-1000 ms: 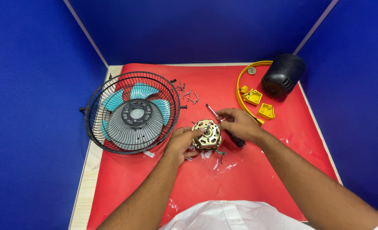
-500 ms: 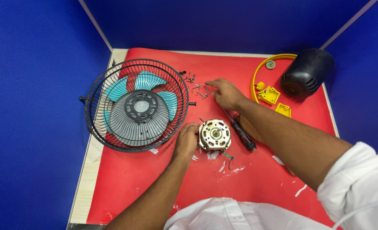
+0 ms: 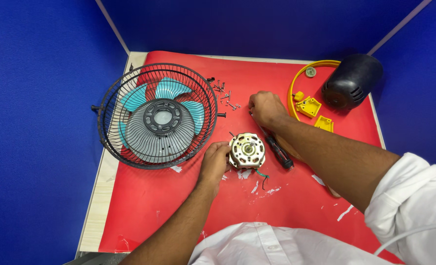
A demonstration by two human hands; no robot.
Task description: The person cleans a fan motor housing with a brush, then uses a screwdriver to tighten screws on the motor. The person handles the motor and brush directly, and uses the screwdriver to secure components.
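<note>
Fingers of the left hand (image 3: 214, 161) grip the motor (image 3: 247, 150); right hand (image 3: 266, 108) curls closed, contents hidden.

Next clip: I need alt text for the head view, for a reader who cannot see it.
A person's left hand steadies a small fan motor on a red mat, while the right hand reaches toward loose screws with a screwdriver below it. A caged fan with teal blades lies left; a black motor housing and yellow parts lie right.

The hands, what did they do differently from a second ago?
The right hand left the motor and reached up toward the loose screws, still gripping the screwdriver. The left hand stayed on the motor. The fan cage and yellow parts did not move.
</note>
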